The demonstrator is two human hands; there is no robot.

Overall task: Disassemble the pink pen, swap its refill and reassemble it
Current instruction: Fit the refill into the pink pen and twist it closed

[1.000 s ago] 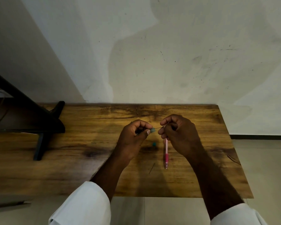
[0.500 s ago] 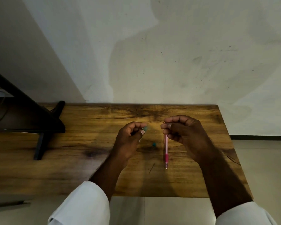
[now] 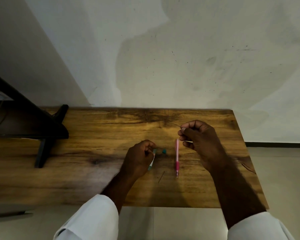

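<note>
Head: left hand lowered; right hand lifted refill.

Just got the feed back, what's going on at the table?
The left hand grips a teal tube, with a small teal cap on the table beside it. The right hand pinches a thin refill above the table. The pink pen lies between the hands, held by neither, and another thin rod lies near its tip.

You have one view, worn on your head. It faces forward and down, wide-angle: wall across the upper half, tabletop across the lower, your left hand and right hand close beneath it.
</note>
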